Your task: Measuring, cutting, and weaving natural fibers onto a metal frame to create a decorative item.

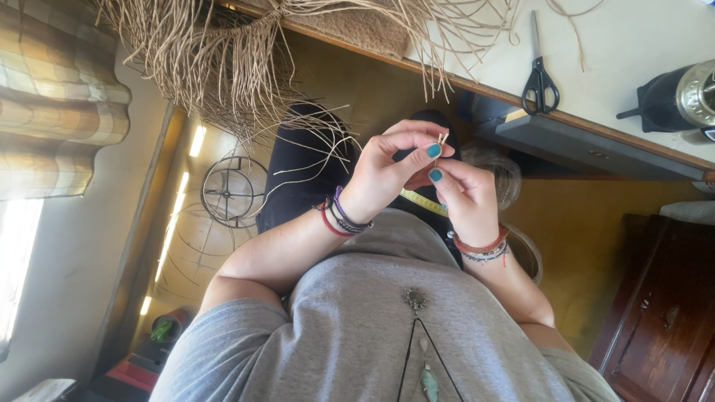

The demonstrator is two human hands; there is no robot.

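fingers (417, 138) of the left hand (387, 175) are curled, thumb and forefinger pinched shut on the end of a thin pale straw strand (442, 138), which stands up just above the fingertips. the right hand (465, 197) sits touching the left, just to its right and lower; its fingers are bent inward, thumb tip pressed near the same strand, but whether it actually grips the strand cannot be told. nails on both thumbs are painted teal. both wrists carry stacked bracelets (339, 216), red, purple and dark on the left.

the strand is held in mid-air in front of the person's chest, near the centre of the scene, between the body and the table (633, 52) at the far right. a mass of loose straw fibres (216, 67) hangs off the table's far left end, well apart from the hands, with a few single fibres trailing down toward the left wrist. black-handled scissors (540, 78) lie on the table top, far right of the hands. a yellow measuring tape (424, 202) shows on the lap between the two hands. a round wire frame (232, 191) lies on the floor to the left. a pendant (415, 299) hangs on the grey shirt, near.
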